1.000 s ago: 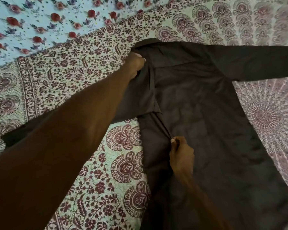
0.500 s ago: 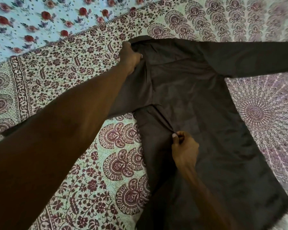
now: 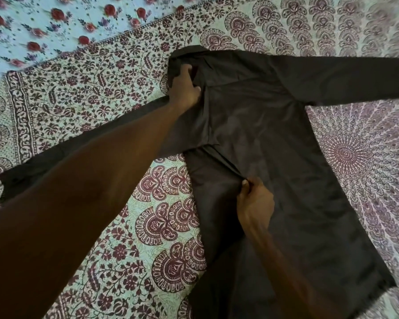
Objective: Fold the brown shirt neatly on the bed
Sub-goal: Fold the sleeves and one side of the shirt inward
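Note:
The brown shirt (image 3: pixel 286 157) lies spread flat on the bed, collar at the far end, one long sleeve stretched out to the right. Its other sleeve runs left under my forearm. My left hand (image 3: pixel 184 87) grips the shirt at the left shoulder by the collar. My right hand (image 3: pixel 255 203) pinches a fold of fabric along the shirt's left side, near the middle. The left side panel is partly turned inward between both hands.
The bed is covered by a patterned maroon and pale green bedspread (image 3: pixel 148 226). A light blue sheet with red roses (image 3: pixel 44 24) lies at the far left. A large mandala print (image 3: pixel 355 155) shows right of the shirt.
Both hands keep their grips. My left hand has shifted slightly along the shoulder, and the fold on the shirt's left side sits a little further inward.

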Motion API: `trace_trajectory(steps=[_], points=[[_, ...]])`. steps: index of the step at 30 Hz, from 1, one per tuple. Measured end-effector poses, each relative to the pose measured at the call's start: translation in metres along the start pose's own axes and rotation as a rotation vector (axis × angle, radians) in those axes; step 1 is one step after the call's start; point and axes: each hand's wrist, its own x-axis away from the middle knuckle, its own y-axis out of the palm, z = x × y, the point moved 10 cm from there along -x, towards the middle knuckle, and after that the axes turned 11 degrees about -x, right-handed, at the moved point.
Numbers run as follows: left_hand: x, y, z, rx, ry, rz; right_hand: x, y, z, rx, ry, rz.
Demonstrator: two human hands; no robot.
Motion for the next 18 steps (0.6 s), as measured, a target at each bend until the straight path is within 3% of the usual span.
trace_trajectory(steps=[4, 9, 11, 13, 15, 18], points=[[-0.019, -0.008, 0.013, 0.166, -0.083, 0.048, -0.001, -0.001, 0.004, 0.027, 0.012, 0.000], [-0.022, 0.030, 0.021, 0.053, -0.087, -0.175, -0.008, 0.004, 0.006, 0.094, 0.019, -0.038], [-0.009, 0.024, 0.028, -0.108, -0.028, -0.062, -0.008, 0.004, 0.005, 0.122, -0.008, -0.061], [0.020, 0.008, 0.034, -0.262, 0.051, 0.151, -0.005, 0.004, 0.004, 0.144, -0.032, -0.090], [0.063, -0.006, 0.032, -0.294, 0.106, 0.306, 0.002, 0.005, 0.006, 0.166, -0.018, -0.131], [0.134, 0.000, 0.009, -0.173, 0.157, 0.307, 0.017, 0.004, 0.015, 0.205, 0.034, -0.205]])
